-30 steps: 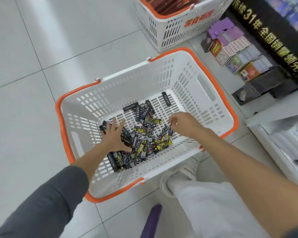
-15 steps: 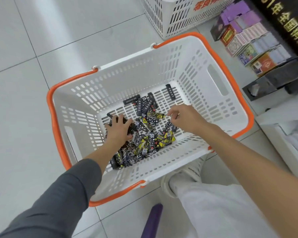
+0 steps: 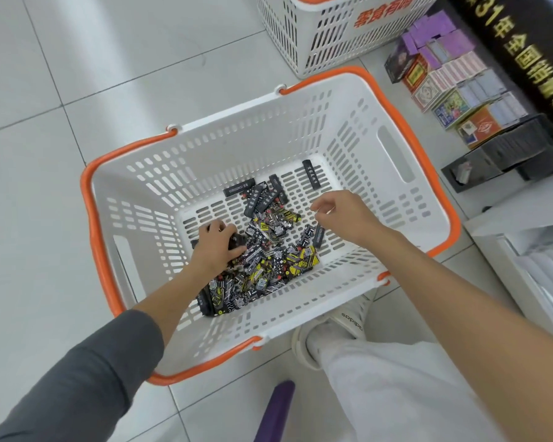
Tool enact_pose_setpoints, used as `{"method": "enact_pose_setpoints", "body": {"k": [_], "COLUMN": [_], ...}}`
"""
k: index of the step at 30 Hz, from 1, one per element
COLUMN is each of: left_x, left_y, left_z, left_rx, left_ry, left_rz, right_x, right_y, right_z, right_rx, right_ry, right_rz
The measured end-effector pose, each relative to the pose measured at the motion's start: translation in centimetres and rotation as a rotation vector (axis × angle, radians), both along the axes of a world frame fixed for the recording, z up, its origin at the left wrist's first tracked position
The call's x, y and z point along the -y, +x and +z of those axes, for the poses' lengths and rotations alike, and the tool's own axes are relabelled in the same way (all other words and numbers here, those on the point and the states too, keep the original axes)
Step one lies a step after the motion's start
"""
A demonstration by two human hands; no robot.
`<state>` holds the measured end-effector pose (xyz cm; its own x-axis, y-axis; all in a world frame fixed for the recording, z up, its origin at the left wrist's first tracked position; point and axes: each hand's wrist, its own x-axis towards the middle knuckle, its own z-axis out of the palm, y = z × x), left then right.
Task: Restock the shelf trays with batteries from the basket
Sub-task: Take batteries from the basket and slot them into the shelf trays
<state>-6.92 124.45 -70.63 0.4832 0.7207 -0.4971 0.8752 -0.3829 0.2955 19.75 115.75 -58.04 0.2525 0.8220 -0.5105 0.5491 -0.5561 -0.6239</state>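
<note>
A white basket with an orange rim [image 3: 428, 173] stands on the tiled floor. On its bottom lies a heap of small black, yellow and white patterned batteries [image 3: 268, 250]. My left hand [image 3: 216, 247] is down in the heap's left side, fingers curled around a few dark batteries. My right hand [image 3: 342, 215] hovers over the heap's right edge with fingers loosely bent; whether it holds anything I cannot tell. Black display trays [image 3: 505, 154] sit on the low shelf at the right.
A second white basket [image 3: 339, 30] stands behind the first. Rows of card boxes [image 3: 454, 74] fill the low shelf to the right. My white-trousered leg and shoe [image 3: 332, 330] touch the basket's near side. A purple object [image 3: 275, 409] is below.
My left hand went from spread flat over the heap to curled around batteries. My right hand lifted slightly and moved right. The view shifted closer to the basket.
</note>
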Motion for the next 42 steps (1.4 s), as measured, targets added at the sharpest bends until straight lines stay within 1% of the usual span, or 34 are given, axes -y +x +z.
{"method": "enact_pose_setpoints", "body": {"k": [3,6,8,11,12,14,16,18,19,21,23,26,31,33,35,37,40,42], "left_x": [0.3,-0.3,-0.7,-0.5,-0.6,-1.2,-1.8,-2.5,-2.7,-3.1,-3.2,-1.9,-0.9,-1.1,-0.9,-0.9,-1.3,-1.3], "left_y": [0.3,0.7,0.7,1.0,1.1,1.4,1.5,1.5,1.4,1.4,1.4,2.3,3.0,3.6,4.6,5.4,5.8,5.4], "left_z": [0.1,0.1,-0.2,-0.5,-0.6,-0.5,-0.2,0.3,0.6,1.0,0.7,-0.4,-1.1,-0.8,-0.6,-0.6,-0.8,-1.0], "left_rx": [-0.166,-0.222,-0.315,-0.391,-0.379,-0.288,-0.184,-0.131,-0.120,-0.140,-0.179,-0.176,-0.209,-0.195,-0.194,-0.191,-0.137,-0.131], "left_ry": [0.030,-0.013,-0.034,0.032,0.065,0.084,0.053,-0.004,-0.001,0.040,-0.008,-0.090,0.063,0.123,0.129,0.084,0.011,0.009], "left_rz": [-0.169,-0.222,-0.285,-0.362,-0.352,-0.257,-0.165,-0.125,-0.114,-0.135,-0.141,-0.106,-0.154,-0.235,-0.277,-0.234,-0.129,-0.110], "right_x": [0.2,0.2,0.2,0.4,0.4,0.5,0.5,0.5,0.6,0.6,0.7,0.7,0.8,0.8,0.8,0.8,0.8,0.9], "right_y": [0.0,0.4,0.7,0.9,0.9,1.2,1.4,1.7,1.8,1.8,1.8,1.8,2.1,2.1,2.0,2.0,1.9,1.8], "right_z": [0.0,0.0,-0.1,-0.3,-0.3,-0.5,-0.6,-0.8,-0.9,-1.0,-1.1,-1.1,-1.2,-1.3,-1.3,-1.4,-1.3,-1.2], "right_rx": [0.006,0.014,0.001,-0.005,-0.004,-0.009,-0.014,-0.012,-0.011,-0.015,-0.018,-0.015,-0.004,0.001,-0.009,-0.014,-0.019,-0.022], "right_ry": [-0.008,-0.004,-0.005,-0.012,-0.012,-0.006,0.006,0.014,0.012,0.003,0.002,0.005,0.006,0.004,-0.007,-0.015,-0.012,-0.007], "right_rz": [-0.001,-0.014,-0.026,-0.037,-0.037,-0.038,-0.043,-0.052,-0.055,-0.057,-0.065,-0.064,-0.060,-0.063,-0.061,-0.053,-0.049,-0.049]}}
